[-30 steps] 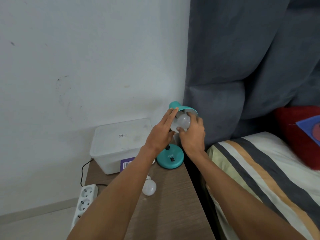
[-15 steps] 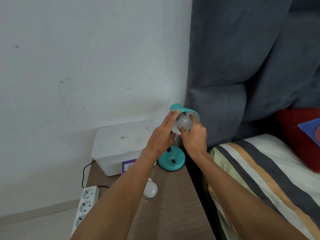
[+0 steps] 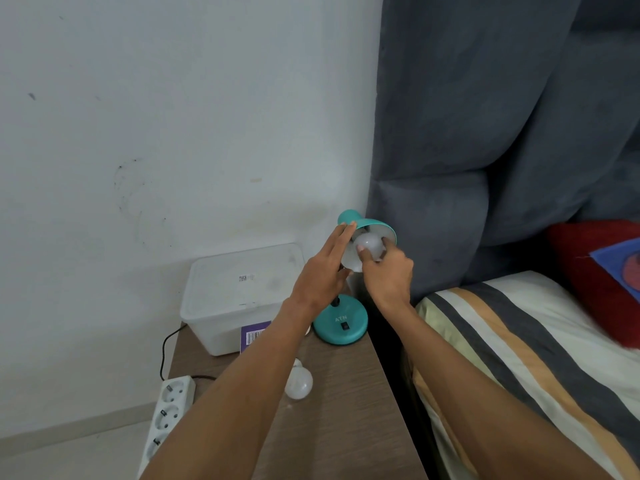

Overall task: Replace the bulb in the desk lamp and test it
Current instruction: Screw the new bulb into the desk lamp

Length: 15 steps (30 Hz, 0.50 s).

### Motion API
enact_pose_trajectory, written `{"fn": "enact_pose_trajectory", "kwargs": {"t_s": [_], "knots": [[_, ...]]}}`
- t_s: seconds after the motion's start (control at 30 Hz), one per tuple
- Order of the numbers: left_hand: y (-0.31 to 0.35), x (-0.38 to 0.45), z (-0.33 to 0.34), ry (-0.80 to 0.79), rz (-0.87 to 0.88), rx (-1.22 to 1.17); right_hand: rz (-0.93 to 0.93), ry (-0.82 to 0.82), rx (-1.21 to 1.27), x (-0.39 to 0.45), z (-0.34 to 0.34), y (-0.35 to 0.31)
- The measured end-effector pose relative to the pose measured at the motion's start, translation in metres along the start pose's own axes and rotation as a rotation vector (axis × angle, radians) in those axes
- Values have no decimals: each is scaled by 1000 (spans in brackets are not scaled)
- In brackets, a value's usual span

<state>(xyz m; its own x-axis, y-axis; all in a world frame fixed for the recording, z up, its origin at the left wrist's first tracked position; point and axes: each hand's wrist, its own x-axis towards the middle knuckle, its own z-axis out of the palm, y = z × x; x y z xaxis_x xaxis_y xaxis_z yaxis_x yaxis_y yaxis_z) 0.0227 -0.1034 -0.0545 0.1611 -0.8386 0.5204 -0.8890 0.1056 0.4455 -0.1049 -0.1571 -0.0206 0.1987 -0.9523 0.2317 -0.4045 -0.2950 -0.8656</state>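
Note:
A small teal desk lamp stands at the far right corner of the wooden bedside table, its round base [image 3: 341, 323] carrying a black switch. Its shade [image 3: 375, 226] tilts toward me. A white bulb [image 3: 369, 244] sits in the mouth of the shade, unlit. My right hand [image 3: 388, 271] grips that bulb with thumb and fingers. My left hand [image 3: 323, 271] lies with straight fingers against the left rim of the shade. A second white bulb [image 3: 298, 383] lies loose on the table, beside my left forearm.
A translucent white lidded box [image 3: 239, 292] with a purple label stands at the back left of the table [image 3: 339, 410]. A white power strip [image 3: 169, 407] with a black cord hangs off the left edge. A grey padded headboard [image 3: 485, 168] and a striped bed [image 3: 536, 358] lie right.
My right hand's fingers have shifted around the bulb in the shade while the left hand stays on the rim. The view has drifted slightly.

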Motion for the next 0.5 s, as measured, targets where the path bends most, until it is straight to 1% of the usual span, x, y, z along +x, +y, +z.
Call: {"fn": "enact_pose_trajectory", "kwargs": {"t_s": [0.07, 0.13, 0.2, 0.27, 0.33, 0.37, 0.47, 0.5], "knots": [[0, 0, 0, -4, 0, 1, 90, -3, 83, 1, 1, 1], [0, 0, 0, -9, -6, 0, 97, 22, 98, 2, 3, -1], [0, 0, 0, -10, -9, 2, 25, 59, 65, 2, 5, -2], [0, 0, 0, -13, -13, 5, -76, 64, 6, 0, 5, -1], [-1, 0, 0, -17, -19, 8, -90, 32, -9, 0, 5, 2], [-1, 0, 0, -18, -19, 12, -47, 16, 8, 2, 5, 5], [-2, 0, 0, -19, -3, 19, 174, -2, 174, 6, 5, 5], [-2, 0, 0, -19, -1, 18, 206, -2, 176, 7, 5, 4]]}}
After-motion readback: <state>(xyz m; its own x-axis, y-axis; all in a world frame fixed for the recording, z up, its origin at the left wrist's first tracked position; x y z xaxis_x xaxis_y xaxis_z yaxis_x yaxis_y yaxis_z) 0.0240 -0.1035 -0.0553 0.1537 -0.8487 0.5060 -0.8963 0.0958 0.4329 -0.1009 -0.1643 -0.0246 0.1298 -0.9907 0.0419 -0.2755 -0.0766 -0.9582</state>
